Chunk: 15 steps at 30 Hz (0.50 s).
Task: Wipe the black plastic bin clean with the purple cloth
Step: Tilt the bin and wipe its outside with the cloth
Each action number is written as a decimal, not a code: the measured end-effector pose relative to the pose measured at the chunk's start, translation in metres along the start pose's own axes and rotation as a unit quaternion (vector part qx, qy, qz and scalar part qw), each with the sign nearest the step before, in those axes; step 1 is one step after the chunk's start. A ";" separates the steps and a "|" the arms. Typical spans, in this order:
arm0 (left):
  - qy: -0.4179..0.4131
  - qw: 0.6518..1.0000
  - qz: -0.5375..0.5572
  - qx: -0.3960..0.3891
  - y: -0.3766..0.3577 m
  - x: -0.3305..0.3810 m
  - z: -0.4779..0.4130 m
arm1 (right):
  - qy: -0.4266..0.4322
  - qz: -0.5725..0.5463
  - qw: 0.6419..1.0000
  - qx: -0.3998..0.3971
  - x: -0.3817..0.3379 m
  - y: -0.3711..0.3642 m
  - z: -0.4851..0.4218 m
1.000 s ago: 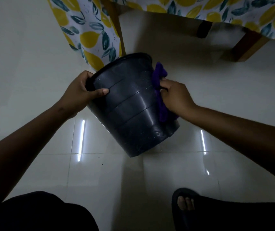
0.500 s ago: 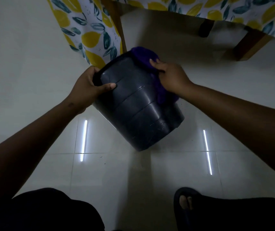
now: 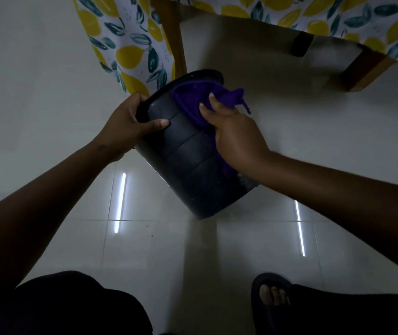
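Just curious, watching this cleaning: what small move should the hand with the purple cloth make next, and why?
Probably drag the purple cloth down the outer wall toward the base. The right hand presses it high up near the rim of the black bin, which the left hand holds tilted by that rim, and pale smudges show low near the base, so that part seems to need wiping.

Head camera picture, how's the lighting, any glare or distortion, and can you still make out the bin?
Head view: dim overall; two bright strip-light reflections glare on the glossy floor; wide-angle bending tilts the table legs; the bin reads dark, its ridges faint, beside the clearer cloth; nothing much blurred.
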<state>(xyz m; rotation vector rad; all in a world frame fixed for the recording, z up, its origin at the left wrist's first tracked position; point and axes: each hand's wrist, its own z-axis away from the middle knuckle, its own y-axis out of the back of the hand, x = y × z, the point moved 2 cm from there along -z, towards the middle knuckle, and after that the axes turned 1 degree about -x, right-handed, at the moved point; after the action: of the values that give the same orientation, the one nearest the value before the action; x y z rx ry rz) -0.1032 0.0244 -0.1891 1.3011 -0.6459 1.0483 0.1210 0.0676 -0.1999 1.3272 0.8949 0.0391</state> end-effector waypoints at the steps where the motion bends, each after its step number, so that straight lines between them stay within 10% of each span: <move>1: 0.003 1.000 -0.001 -0.003 0.001 0.000 0.001 | -0.004 -0.015 1.000 -0.005 0.002 0.004 -0.009; 8: 0.007 1.000 0.021 -0.007 0.006 -0.012 0.006 | -0.101 -0.092 0.990 -0.032 0.046 0.014 -0.017; 15: -0.030 0.996 -0.048 -0.074 0.020 -0.007 0.001 | 0.003 -0.013 1.000 0.007 0.006 -0.014 0.033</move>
<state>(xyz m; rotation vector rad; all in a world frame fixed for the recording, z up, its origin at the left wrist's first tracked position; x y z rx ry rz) -0.1241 0.0200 -0.1855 1.2263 -0.6861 0.8692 0.1374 0.0397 -0.2157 1.3298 0.9192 0.0169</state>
